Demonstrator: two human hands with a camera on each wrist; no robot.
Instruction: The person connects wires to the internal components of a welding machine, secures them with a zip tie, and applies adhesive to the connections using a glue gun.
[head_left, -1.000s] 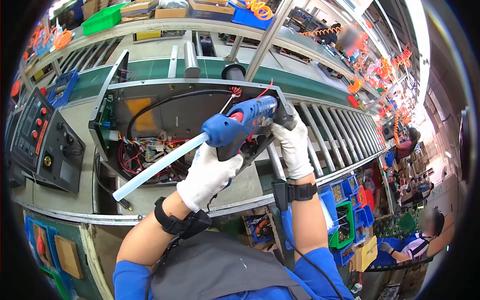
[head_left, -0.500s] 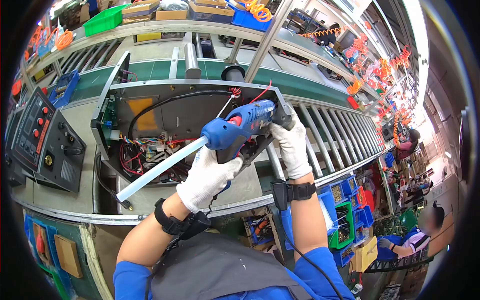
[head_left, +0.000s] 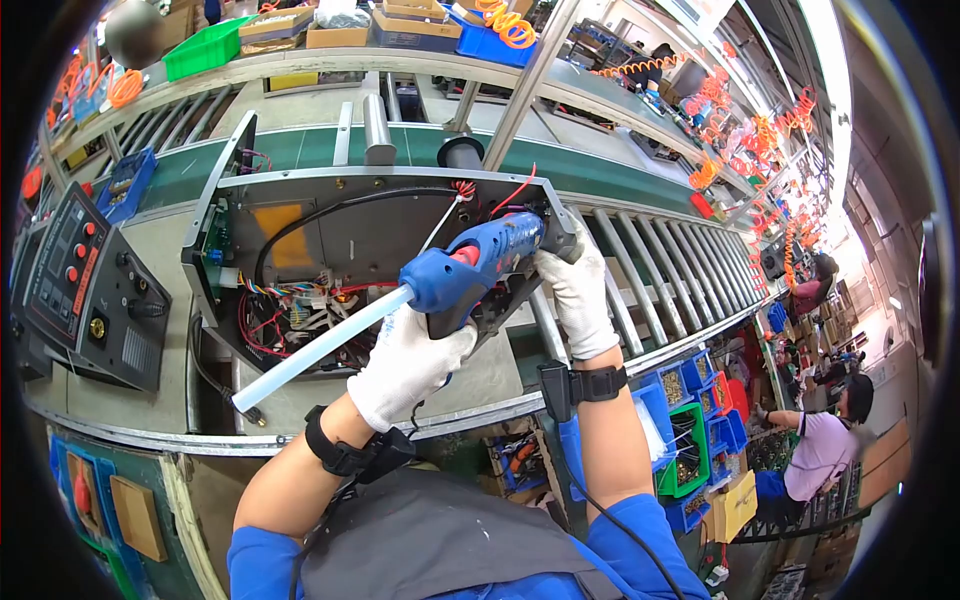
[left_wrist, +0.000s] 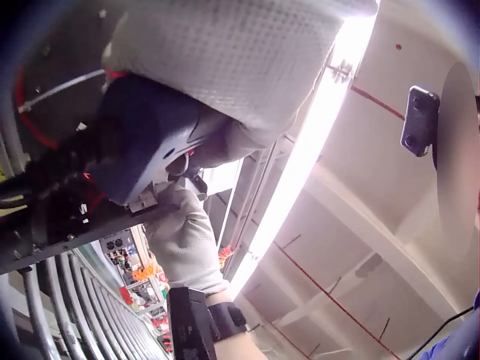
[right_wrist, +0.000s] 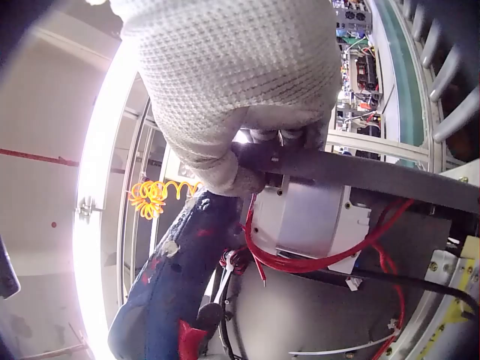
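Note:
My gloved left hand (head_left: 410, 365) grips the handle of a blue hot glue gun (head_left: 460, 275), a long translucent glue stick (head_left: 320, 345) jutting from its rear. The gun's front points at the right end of an open metal machine chassis (head_left: 350, 235), where its nozzle is hidden. Inside the chassis lie bundled wires (head_left: 310, 300) and a black cable. My gloved right hand (head_left: 580, 290) holds the chassis's right end panel. In the right wrist view, its fingers curl over the panel edge (right_wrist: 360, 172), thumb beside the glue gun (right_wrist: 180, 270), with red wires (right_wrist: 315, 262) below.
A welding-machine-like unit with red knobs (head_left: 100, 290) stands at the left. Metal rollers (head_left: 670, 270) run off to the right, and a green belt (head_left: 320, 145) passes behind the chassis. Parts bins (head_left: 685, 450) sit at lower right. Another person (head_left: 815, 455) is farther right.
The glue gun's front has dropped slightly, still at the chassis's right end, and both hands have shifted slightly with it. The person at far right has changed posture.

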